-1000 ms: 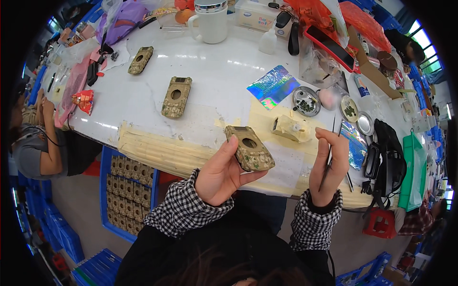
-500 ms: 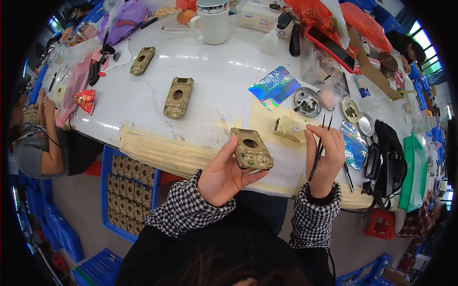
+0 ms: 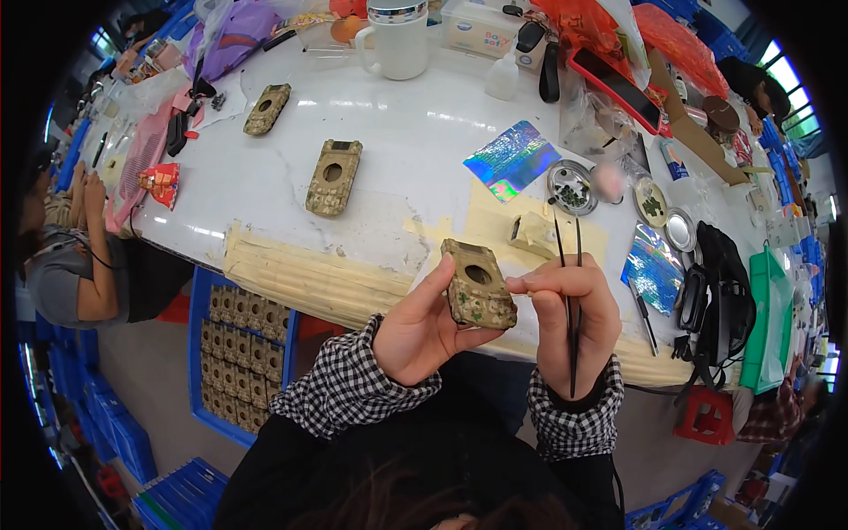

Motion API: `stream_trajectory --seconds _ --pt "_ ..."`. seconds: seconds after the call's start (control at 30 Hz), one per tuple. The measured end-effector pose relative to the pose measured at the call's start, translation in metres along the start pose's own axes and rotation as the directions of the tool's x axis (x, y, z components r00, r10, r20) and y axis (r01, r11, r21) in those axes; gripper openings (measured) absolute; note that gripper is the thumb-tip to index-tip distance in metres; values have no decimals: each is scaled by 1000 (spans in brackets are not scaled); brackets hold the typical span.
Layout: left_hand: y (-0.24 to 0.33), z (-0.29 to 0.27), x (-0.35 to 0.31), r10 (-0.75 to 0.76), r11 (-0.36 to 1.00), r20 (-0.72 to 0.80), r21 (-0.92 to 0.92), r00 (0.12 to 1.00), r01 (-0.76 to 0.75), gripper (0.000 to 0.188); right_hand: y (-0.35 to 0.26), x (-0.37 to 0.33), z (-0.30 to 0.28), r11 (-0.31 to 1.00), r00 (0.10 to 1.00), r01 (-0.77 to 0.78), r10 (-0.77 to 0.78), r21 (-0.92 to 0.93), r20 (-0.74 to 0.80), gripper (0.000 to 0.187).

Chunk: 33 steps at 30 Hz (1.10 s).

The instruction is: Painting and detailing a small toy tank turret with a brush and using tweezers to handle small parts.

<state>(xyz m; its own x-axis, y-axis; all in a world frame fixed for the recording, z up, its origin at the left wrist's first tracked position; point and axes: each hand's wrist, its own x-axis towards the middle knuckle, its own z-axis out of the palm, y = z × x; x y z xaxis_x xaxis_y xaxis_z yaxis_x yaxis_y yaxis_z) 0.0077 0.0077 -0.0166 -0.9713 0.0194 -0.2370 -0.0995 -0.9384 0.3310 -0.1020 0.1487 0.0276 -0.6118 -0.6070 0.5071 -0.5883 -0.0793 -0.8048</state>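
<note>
My left hand point(image 3: 408, 340) is closed around a camouflage-painted toy tank hull point(image 3: 484, 299), tilted, with a round hole in its top and small green marks near its lower end. Across my right hand point(image 3: 579, 309) lies a pair of black tweezers point(image 3: 573, 353), gripped with both tips pointing away from me. The thumb and forefinger of that hand meet at the hull's right edge; whether they pinch something small there, I cannot tell. Just beyond sits a tape-covered block point(image 3: 534, 234) on the table. Two more hulls, one nearer point(image 3: 334, 177) and one farther point(image 3: 267, 109), lie to the left.
Small dark green bits lie in a round metal tin point(image 3: 572, 187) and a second round lid point(image 3: 651, 202). Shiny holographic sheets point(image 3: 511, 161), a black pouch point(image 3: 723, 287) and a white mug point(image 3: 395, 44) are around. Below the table's left edge, a blue crate point(image 3: 196, 353) holds several hulls.
My right hand has moved left and toward me, from beside the taped block to the hull's right edge, with the tweezers still in it. The hull has shifted slightly right.
</note>
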Motion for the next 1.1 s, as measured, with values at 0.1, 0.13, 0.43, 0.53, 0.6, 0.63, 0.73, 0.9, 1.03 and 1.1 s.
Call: stream_trajectory --seconds 0.1,0.13,0.43,0.53,0.6,0.63,0.73,0.9,1.03,1.1 --pt "0 0 0 7 1000 -2 14 1000 -7 48 2 0 3 1000 1000 -14 14 26 7 7" --pt "0 1 0 9 1000 -3 21 1000 -9 48 2 0 3 999 1000 -16 16 31 9 7" --pt "-1 3 0 2 999 -28 41 1000 -1 48 1 1 3 1000 1000 -10 10 -3 28 6" --pt "0 4 0 2 998 -33 58 999 0 49 2 1 3 1000 999 -18 18 -6 36 6" --pt "0 3 0 -4 998 -31 59 1000 6 49 1 2 4 1000 999 -15 15 -16 34 6" --pt "0 2 0 -7 998 -31 59 1000 9 49 1 2 4 1000 999 -14 14 -20 32 7" --pt "0 3 1 -6 998 -39 68 999 9 50 2 0 5 999 999 -47 47 7 13 6" --pt "0 3 0 -4 997 -40 77 999 7 50 2 1 4 999 999 -38 38 -12 17 6" --pt "1 4 1 -3 997 -38 76 999 5 49 3 1 5 1000 1000 -23 23 -17 14 7" --pt "1 5 1 -3 997 -45 79 999 6 50 4 1 5 1000 1000 -28 28 -2 6 6"
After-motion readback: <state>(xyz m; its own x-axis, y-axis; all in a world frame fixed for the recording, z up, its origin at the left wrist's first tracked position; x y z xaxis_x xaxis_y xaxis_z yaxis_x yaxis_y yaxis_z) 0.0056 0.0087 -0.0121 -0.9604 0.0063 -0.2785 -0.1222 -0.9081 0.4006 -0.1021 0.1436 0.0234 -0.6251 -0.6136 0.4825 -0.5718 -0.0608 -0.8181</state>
